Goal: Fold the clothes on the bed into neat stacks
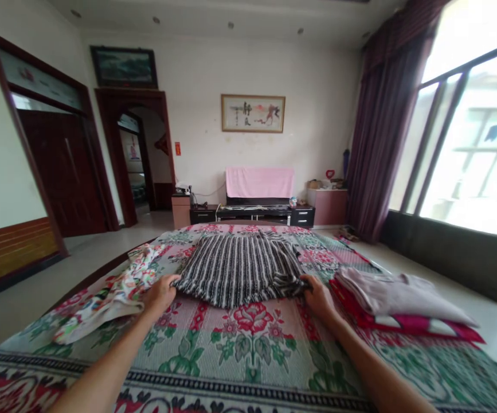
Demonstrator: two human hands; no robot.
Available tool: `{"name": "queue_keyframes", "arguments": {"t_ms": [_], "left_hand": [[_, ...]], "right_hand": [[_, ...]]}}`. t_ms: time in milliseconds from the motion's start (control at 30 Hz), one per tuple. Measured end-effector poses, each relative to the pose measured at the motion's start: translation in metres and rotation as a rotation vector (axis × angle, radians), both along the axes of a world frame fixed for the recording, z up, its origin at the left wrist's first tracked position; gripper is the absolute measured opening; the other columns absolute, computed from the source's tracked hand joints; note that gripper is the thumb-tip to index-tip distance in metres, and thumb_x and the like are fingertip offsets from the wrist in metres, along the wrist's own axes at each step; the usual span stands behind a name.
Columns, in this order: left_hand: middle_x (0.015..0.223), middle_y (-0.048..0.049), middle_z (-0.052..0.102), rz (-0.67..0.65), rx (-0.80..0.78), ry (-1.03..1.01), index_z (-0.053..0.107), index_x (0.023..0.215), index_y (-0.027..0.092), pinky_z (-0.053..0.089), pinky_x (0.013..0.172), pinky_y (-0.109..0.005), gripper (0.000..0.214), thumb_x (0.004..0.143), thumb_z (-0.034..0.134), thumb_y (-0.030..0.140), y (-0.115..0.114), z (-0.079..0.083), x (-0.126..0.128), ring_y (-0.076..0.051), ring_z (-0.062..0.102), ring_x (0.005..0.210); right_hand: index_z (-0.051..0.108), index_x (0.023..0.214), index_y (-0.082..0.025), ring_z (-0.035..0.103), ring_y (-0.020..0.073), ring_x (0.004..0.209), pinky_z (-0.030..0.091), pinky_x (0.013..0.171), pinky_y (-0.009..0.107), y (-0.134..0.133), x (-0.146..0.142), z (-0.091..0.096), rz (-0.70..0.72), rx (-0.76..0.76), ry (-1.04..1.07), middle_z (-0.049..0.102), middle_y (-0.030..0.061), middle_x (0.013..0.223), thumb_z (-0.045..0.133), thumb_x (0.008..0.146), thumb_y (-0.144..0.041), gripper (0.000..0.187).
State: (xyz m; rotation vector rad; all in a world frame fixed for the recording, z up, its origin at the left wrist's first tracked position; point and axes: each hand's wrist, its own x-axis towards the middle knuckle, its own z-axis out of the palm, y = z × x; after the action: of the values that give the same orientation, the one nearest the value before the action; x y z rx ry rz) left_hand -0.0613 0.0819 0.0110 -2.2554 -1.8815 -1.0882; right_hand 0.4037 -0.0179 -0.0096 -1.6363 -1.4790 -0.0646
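Observation:
A black-and-white striped garment (239, 269) lies spread over the flowered bed cover (252, 338) in front of me. My left hand (162, 292) grips its near left corner with the fingers closed. At the near right corner, my right hand (317, 295) pinches the bunched fabric. The front edge sags between both hands, and the far side rests on the cover. Left of my left hand lies a crumpled white garment with a colourful print (114, 295). The exact kind of the striped garment cannot be made out.
On the right sits a stack with a folded pale garment (403, 295) over red cloth (429, 326). Beyond the bed stands a low black cabinet (304, 217), with a pink cloth (259, 182) draped above it. A purple curtain (377, 132) hangs beside the window.

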Motion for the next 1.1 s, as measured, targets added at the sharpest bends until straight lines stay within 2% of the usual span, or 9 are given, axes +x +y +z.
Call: {"name": "queue_keyframes", "arguments": {"t_ms": [33,100,200,300,400,567,767,933,1100], "left_hand": [[0.101,-0.0056,0.072,-0.004,-0.018,0.025,0.072,0.093,0.018,0.048,0.096,-0.032,0.043,0.062,0.045,0.004,-0.001,-0.015,-0.001,-0.021,0.065,0.100],[0.107,-0.0066,0.071,-0.018,0.005,0.036,0.071,0.096,0.018,0.045,0.100,-0.033,0.046,0.062,0.044,0.003,-0.002,-0.036,-0.005,-0.021,0.063,0.106],[0.110,-0.0076,0.069,-0.014,0.037,0.011,0.070,0.099,0.018,0.044,0.101,-0.035,0.049,0.061,0.042,0.003,0.000,-0.045,-0.008,-0.022,0.062,0.108],[0.111,-0.0089,0.069,-0.002,0.046,-0.028,0.069,0.102,0.016,0.044,0.101,-0.035,0.051,0.061,0.042,0.005,0.001,-0.045,-0.011,-0.023,0.061,0.109],[0.113,-0.0089,0.068,0.006,0.042,-0.088,0.067,0.108,0.015,0.043,0.103,-0.035,0.052,0.062,0.042,0.009,0.000,-0.044,-0.014,-0.023,0.060,0.111],[0.119,-0.0087,0.066,-0.028,-0.017,-0.212,0.064,0.112,0.015,0.039,0.107,-0.035,0.053,0.063,0.042,0.016,-0.008,-0.038,-0.017,-0.022,0.056,0.116],[0.119,-0.0067,0.066,-0.021,-0.077,-0.310,0.064,0.111,0.016,0.040,0.105,-0.034,0.050,0.066,0.045,0.023,-0.021,-0.025,-0.013,-0.022,0.057,0.115],[0.115,-0.0040,0.068,0.010,-0.083,-0.280,0.067,0.103,0.020,0.042,0.103,-0.033,0.045,0.064,0.046,0.021,-0.020,-0.028,-0.014,-0.022,0.060,0.111],[0.099,-0.0035,0.072,0.048,-0.068,-0.183,0.068,0.085,0.022,0.046,0.096,-0.034,0.031,0.062,0.047,0.022,-0.018,-0.031,-0.016,-0.023,0.063,0.100]], "right_hand": [[0.064,0.099,-0.020,0.063,0.0213,0.097,0.046,0.090,0.035,-0.003,0.000,-0.008,-0.001,-0.027,-0.016,0.068,0.0066,0.102,0.042,0.061,-0.013,0.045],[0.062,0.106,-0.019,0.062,0.0216,0.099,0.046,0.091,0.034,-0.008,-0.001,-0.013,0.005,-0.048,-0.038,0.067,0.0075,0.106,0.044,0.063,-0.017,0.046],[0.060,0.110,-0.017,0.061,0.0226,0.100,0.046,0.090,0.035,-0.011,-0.004,-0.008,0.001,-0.049,-0.033,0.067,0.0090,0.106,0.047,0.071,-0.027,0.042],[0.060,0.110,-0.018,0.061,0.0242,0.098,0.046,0.089,0.037,-0.011,-0.006,-0.006,-0.057,-0.050,-0.048,0.068,0.0096,0.104,0.048,0.076,-0.038,0.041],[0.062,0.107,-0.018,0.062,0.0261,0.095,0.045,0.087,0.039,-0.011,-0.004,-0.010,-0.097,-0.069,-0.118,0.068,0.0099,0.101,0.051,0.073,-0.037,0.040],[0.067,0.082,-0.020,0.062,0.0248,0.085,0.046,0.082,0.038,-0.013,0.003,-0.012,-0.063,0.016,-0.157,0.069,0.0079,0.085,0.048,0.069,-0.031,0.026],[0.066,0.082,-0.020,0.063,0.0221,0.078,0.048,0.073,0.032,-0.022,-0.002,-0.001,-0.022,0.122,-0.070,0.070,0.0064,0.081,0.045,0.068,-0.029,0.027],[0.065,0.089,-0.016,0.048,0.0134,0.050,0.039,0.050,0.023,-0.039,-0.008,0.009,0.044,0.037,0.065,0.057,-0.0010,0.058,0.043,0.077,-0.036,0.033],[0.056,0.065,-0.017,0.049,0.0141,0.057,0.038,0.053,0.023,-0.046,-0.007,0.012,0.125,-0.069,-0.008,0.050,-0.0008,0.056,0.038,0.087,-0.047,0.042]]}}
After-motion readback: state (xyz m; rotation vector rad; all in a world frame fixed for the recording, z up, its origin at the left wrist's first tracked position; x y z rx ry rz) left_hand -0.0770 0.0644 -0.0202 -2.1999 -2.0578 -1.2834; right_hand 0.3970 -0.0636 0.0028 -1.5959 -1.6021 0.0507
